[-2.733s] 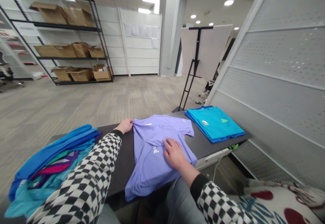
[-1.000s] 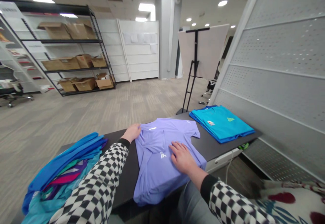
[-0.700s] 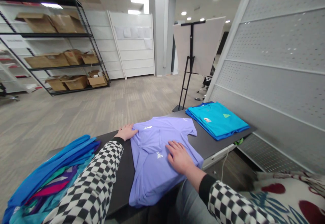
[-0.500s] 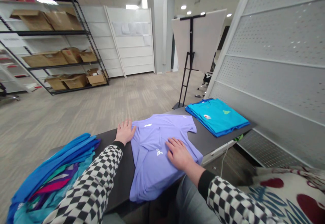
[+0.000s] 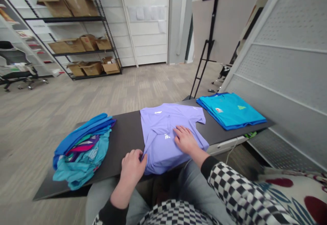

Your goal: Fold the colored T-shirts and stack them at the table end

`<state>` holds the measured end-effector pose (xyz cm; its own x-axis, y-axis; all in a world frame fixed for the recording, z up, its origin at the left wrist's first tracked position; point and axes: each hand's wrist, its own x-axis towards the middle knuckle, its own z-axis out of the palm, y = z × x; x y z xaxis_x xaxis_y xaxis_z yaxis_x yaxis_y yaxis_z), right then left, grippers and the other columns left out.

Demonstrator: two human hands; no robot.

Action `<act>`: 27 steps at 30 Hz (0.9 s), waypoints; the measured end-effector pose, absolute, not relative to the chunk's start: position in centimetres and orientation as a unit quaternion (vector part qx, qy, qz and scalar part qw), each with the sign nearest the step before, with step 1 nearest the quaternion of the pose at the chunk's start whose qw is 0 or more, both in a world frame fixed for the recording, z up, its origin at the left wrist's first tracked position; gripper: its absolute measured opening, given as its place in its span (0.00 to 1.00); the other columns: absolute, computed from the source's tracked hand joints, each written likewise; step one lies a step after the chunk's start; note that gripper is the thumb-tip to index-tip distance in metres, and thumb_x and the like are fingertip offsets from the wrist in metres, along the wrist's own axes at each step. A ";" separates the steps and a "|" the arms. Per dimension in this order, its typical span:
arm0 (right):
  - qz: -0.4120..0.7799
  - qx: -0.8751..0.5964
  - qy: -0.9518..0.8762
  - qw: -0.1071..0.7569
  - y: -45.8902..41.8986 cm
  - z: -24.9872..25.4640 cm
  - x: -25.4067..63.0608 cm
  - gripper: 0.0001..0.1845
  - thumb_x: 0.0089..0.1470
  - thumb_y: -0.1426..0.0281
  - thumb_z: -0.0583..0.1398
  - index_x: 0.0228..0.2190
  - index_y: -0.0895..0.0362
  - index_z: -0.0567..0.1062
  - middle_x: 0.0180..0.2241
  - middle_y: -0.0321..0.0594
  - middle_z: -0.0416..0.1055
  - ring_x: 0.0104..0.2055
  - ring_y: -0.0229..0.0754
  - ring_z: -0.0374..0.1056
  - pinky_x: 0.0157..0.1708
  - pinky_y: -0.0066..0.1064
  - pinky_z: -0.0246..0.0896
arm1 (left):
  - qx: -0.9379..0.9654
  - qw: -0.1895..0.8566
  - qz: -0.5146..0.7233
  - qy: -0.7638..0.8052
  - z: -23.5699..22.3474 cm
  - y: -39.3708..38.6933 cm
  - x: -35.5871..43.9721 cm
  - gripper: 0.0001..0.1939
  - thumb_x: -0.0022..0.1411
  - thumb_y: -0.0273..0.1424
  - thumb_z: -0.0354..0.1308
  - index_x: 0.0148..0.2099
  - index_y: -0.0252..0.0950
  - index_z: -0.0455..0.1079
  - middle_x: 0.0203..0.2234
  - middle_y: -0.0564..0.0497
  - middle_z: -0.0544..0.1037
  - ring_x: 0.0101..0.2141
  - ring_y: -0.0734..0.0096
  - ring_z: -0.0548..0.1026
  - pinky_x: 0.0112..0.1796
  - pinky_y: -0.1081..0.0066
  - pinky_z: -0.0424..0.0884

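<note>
A lavender short-sleeved T-shirt (image 5: 163, 157) lies spread on the dark table, one side folded inward and a small white print near its middle. My right hand (image 5: 186, 139) rests flat on the shirt, fingers stretched out. At the shirt's lower left edge is my left hand (image 5: 133, 167), its fingers slightly bent and the thumb apart, touching the fabric's border. Whether any cloth sits under the thumb is hard to see.
On the dark table (image 5: 125, 129), a loose heap of blue, teal and purple garments (image 5: 87, 150) lies left. Folded bright blue shirts (image 5: 231, 111) are stacked right. Behind stand a board on an easel (image 5: 209, 48) and a shelf with cardboard boxes (image 5: 81, 19). A perforated panel (image 5: 286, 65) borders the right.
My left hand has come from the shirt's upper left corner down to its lower left edge. The right hand stays on the shirt. The camera view has tilted down and turned left.
</note>
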<state>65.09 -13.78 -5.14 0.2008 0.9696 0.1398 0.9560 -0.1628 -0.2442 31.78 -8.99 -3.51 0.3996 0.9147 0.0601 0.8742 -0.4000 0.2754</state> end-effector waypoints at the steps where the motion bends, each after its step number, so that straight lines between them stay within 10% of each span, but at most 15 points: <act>1: 0.022 -0.762 -0.633 0.135 -13.8 -5.1 65.1 0.29 0.71 0.67 0.55 0.70 0.52 0.74 0.76 0.46 0.65 0.78 0.55 0.56 0.78 0.51 0.44 | 0.830 0.092 0.103 0.540 -3.7 -10.3 31.3 0.11 0.76 0.42 0.59 0.46 0.43 0.78 0.43 0.45 0.82 0.46 0.51 0.78 0.46 0.58 0.67; 16: -0.042 -0.738 -0.672 0.048 -13.7 -1.9 62.7 0.26 0.71 0.71 0.56 0.66 0.57 0.76 0.72 0.57 0.69 0.75 0.61 0.59 0.76 0.58 0.41 | 0.809 0.257 0.195 0.491 -1.9 -13.4 32.6 0.10 0.78 0.36 0.56 0.39 0.44 0.66 0.25 0.56 0.74 0.28 0.65 0.74 0.33 0.67 0.57; 21: 0.066 -0.784 -0.593 0.172 -15.1 0.4 56.9 0.19 0.76 0.64 0.54 0.49 0.57 0.83 0.47 0.53 0.84 0.52 0.52 0.78 0.55 0.38 0.66 | 0.820 0.264 0.186 0.472 -2.3 -13.8 34.9 0.09 0.77 0.35 0.57 0.40 0.42 0.69 0.26 0.54 0.76 0.28 0.67 0.75 0.33 0.68 0.57; 27: 0.312 -0.781 -0.489 0.231 -15.2 -1.7 52.7 0.32 0.75 0.49 0.59 0.25 0.56 0.79 0.22 0.42 0.77 0.28 0.42 0.74 0.30 0.30 0.61 | 0.835 0.296 0.182 0.426 -4.4 -14.8 35.7 0.07 0.73 0.32 0.60 0.38 0.41 0.73 0.28 0.52 0.80 0.29 0.67 0.77 0.32 0.68 0.59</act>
